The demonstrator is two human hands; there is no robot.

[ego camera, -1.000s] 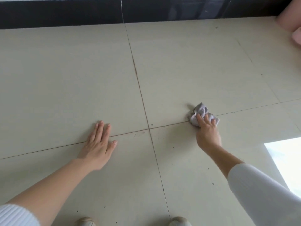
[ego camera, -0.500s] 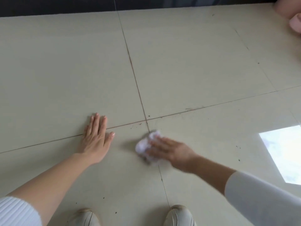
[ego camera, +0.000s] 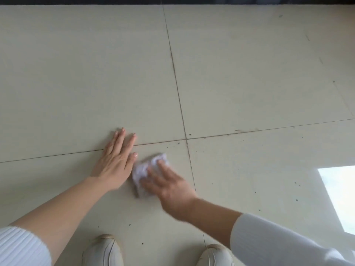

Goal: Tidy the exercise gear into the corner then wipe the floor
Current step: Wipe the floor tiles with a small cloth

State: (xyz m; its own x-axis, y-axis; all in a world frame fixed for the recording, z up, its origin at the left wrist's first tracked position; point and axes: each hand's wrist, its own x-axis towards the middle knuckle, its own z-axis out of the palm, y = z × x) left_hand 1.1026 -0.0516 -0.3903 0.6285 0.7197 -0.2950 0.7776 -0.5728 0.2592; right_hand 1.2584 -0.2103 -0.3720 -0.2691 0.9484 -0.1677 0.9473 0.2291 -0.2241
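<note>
A small crumpled pale cloth (ego camera: 141, 170) lies on the beige tiled floor (ego camera: 249, 73), just left of a tile joint crossing. My right hand (ego camera: 171, 187) lies on the cloth with its fingers stretched over it and presses it to the floor; the hand is motion-blurred. My left hand (ego camera: 115, 166) rests flat on the floor right beside the cloth, fingers straight and pointing away from me. No exercise gear is in view.
A dark skirting strip (ego camera: 172, 0) runs along the far edge of the floor. My two white shoes (ego camera: 103, 252) (ego camera: 215, 256) stand at the bottom. Small dark specks dot the tiles near the joints, and a bright window reflection (ego camera: 340, 196) lies at the right.
My right hand has swept the cloth from the right tile leftward and toward me, up beside my left hand. The left hand stayed planted. The pink object at top right left the view.
</note>
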